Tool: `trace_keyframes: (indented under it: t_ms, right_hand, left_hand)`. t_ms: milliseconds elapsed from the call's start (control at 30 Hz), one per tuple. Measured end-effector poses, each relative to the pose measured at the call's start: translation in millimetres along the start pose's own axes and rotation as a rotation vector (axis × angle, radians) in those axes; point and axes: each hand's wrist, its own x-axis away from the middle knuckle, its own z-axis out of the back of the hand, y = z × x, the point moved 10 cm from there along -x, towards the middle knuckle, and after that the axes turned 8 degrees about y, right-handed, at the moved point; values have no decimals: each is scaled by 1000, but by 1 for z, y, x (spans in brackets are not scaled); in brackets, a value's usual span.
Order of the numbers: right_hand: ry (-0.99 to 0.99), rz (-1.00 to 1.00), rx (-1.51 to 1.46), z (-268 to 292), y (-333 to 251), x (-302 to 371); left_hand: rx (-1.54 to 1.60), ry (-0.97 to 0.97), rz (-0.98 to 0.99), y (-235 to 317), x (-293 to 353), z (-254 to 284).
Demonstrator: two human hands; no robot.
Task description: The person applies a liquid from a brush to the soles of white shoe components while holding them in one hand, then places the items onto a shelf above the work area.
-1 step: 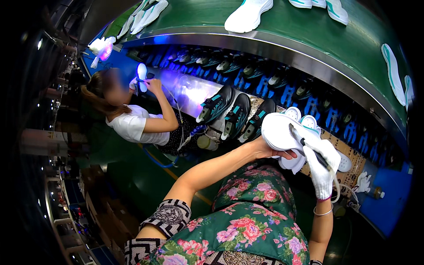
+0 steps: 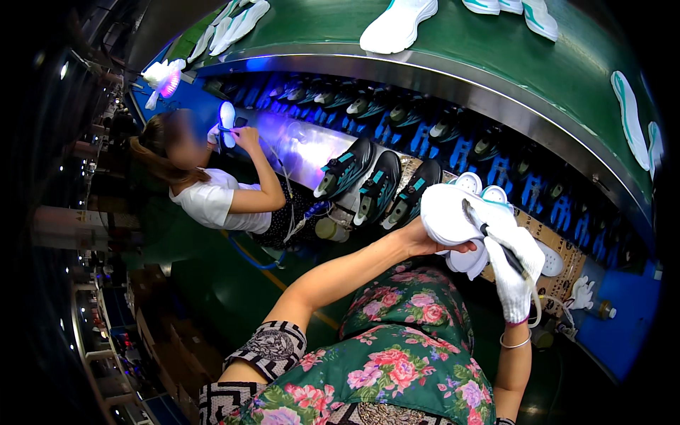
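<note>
My bare left hand point(image 2: 419, 239) grips a white shoe sole point(image 2: 440, 212) from below, its thumb side hidden under it. My right hand point(image 2: 518, 265), in a white knit glove, is closed round a dark-handled brush point(image 2: 507, 255) with a pale tube trailing from its back end. The bristles touch or hover just over the sole's upper face; I cannot tell which. More white soles point(image 2: 467, 262) lie just below and beyond the held one. Beside my left hand, three black shoe uppers with teal trim point(image 2: 382, 185) stand in a row on the bench.
Ahead runs a green conveyor belt point(image 2: 304, 34) with a steel edge, carrying white soles point(image 2: 398, 27). Beneath it, black uppers point(image 2: 363, 105) sit on blue holders. A co-worker point(image 2: 227, 198) at left holds a sole in bluish light. A white glove point(image 2: 582, 292) lies at right, by a blue panel.
My right hand has shifted slightly downward with the brush. The held sole has moved very little, and the shoes on the bench stay put.
</note>
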Motion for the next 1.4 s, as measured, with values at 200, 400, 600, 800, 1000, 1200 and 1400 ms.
trace_keyframes:
  t_ms: [200, 400, 600, 800, 1000, 1200, 1400]
  right_hand:
    - [122, 61, 14, 11, -20, 12]
    - [185, 57, -6, 25, -22, 10]
    - [203, 150, -23, 27, -27, 9]
    - [270, 347, 44, 41, -45, 2]
    - [189, 236, 27, 25, -21, 11]
    - [466, -37, -264, 10, -6, 25]
    - [397, -79, -251, 13, -3, 29]
  left_hand:
    - [362, -5, -108, -7, 9, -26]
    - [253, -2, -139, -18, -8, -25]
    - [271, -40, -177, -20, -11, -65]
    - [142, 70, -209, -33, -18, -41]
    - [33, 185, -260, -45, -19, -24]
    - [7, 193, -311, -42, -22, -32]
    - [92, 132, -298, -38, -30, -38]
